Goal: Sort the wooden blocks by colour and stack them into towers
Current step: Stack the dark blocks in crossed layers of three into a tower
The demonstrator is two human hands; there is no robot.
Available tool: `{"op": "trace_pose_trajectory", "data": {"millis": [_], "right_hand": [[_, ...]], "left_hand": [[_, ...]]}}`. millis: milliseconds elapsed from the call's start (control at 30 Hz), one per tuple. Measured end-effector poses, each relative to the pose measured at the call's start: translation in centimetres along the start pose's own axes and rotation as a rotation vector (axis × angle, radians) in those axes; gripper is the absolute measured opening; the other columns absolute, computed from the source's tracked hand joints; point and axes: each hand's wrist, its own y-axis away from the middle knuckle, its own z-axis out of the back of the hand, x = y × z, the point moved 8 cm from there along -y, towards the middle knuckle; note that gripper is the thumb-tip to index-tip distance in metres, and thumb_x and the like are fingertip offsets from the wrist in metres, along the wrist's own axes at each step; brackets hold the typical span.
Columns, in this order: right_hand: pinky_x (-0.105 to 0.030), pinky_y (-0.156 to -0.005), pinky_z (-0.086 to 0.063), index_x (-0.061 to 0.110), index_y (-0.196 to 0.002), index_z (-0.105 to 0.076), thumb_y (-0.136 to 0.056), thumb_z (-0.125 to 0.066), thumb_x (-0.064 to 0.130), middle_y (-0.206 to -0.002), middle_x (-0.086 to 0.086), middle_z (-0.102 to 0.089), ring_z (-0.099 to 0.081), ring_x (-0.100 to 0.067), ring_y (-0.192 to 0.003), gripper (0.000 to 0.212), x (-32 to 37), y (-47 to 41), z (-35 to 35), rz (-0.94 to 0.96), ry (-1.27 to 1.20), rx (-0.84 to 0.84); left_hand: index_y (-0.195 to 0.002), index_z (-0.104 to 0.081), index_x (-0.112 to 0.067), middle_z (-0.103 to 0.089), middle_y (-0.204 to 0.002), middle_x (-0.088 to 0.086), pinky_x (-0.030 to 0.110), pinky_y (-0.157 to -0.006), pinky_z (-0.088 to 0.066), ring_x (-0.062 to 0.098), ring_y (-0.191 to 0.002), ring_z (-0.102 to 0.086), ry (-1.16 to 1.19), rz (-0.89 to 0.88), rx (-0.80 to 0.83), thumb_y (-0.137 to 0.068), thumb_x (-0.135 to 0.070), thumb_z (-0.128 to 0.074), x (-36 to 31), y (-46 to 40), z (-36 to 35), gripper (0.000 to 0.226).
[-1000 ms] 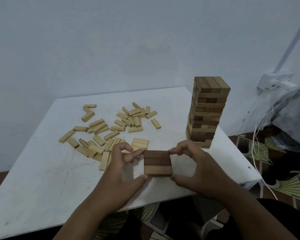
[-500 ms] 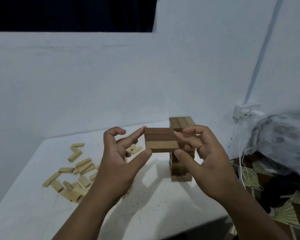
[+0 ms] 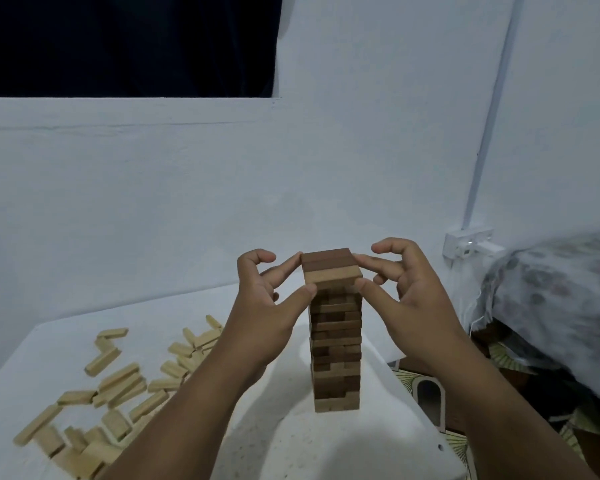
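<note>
We pinch a layer of 3 blocks (image 3: 331,270) between left hand (image 3: 269,306) and right hand (image 3: 404,296), atop the tower (image 3: 335,344); pale blocks (image 3: 118,379) litter the worktop (image 3: 326,452).

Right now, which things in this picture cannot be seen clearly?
- Head view: whether the layer of three blocks already rests on the tower; the thumbs of the left hand and right hand cover the joint.
- Head view: the tower's far side, hidden by the tower itself.
- Head view: the light loose blocks cannot be counted; the left forearm hides some, and the nearest are blurred.
</note>
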Motion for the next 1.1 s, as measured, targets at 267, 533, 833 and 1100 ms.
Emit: {"op": "trace_pose_trajectory", "data": {"millis": [267, 533, 833, 1100], "right_hand": [[-0.015, -0.084, -0.039, 0.039, -0.121, -0.042, -0.090, -0.069, 0.025, -0.110, 0.032, -0.067, -0.055, -0.001, -0.101, 0.043, -2.3, -0.3, -0.3, -0.047, 0.035, 0.017], [-0.012, -0.083, -0.037, 0.041, -0.123, -0.040, -0.090, -0.069, 0.029, -0.107, 0.038, -0.064, -0.054, 0.003, -0.102, 0.046, -2.8, -0.2, -0.3, -0.064, 0.058, 0.013], [-0.021, -0.090, -0.041, 0.045, -0.127, -0.039, -0.090, -0.064, 0.040, -0.124, 0.030, -0.059, -0.051, 0.008, -0.111, 0.044, -3.0, 0.2, -0.7, -0.127, 0.019, 0.051], [-0.040, -0.115, -0.019, 0.057, -0.143, -0.026, -0.078, -0.005, 0.076, -0.158, 0.018, -0.022, -0.025, -0.007, -0.141, 0.071, -3.6, 1.2, -3.5, -0.350, -0.115, 0.119]], "left_hand": [[-0.115, -0.026, -0.053, -0.056, -0.123, -0.042, 0.039, -0.099, -0.036, 0.020, -0.120, -0.053, -0.021, 0.039, -0.010, -0.092, -0.034, -0.065, 1.8, -0.6, -1.0, 0.049], [-0.125, -0.025, -0.049, -0.055, -0.121, -0.042, 0.034, -0.095, -0.030, 0.015, -0.125, -0.049, -0.010, 0.051, -0.028, -0.094, -0.033, -0.063, 2.0, -0.4, -1.3, 0.051], [-0.147, -0.007, -0.056, -0.027, -0.157, -0.025, 0.047, -0.116, -0.017, 0.010, -0.147, -0.022, 0.070, 0.119, 0.071, -0.098, -0.029, -0.057, 1.6, 0.3, -2.5, 0.075], [-0.146, -0.022, -0.057, -0.012, -0.161, -0.023, 0.045, -0.120, -0.002, 0.012, -0.152, -0.003, 0.177, 0.286, 0.115, -0.074, -0.081, -0.006, 2.6, 2.0, -4.8, 0.078]]}}
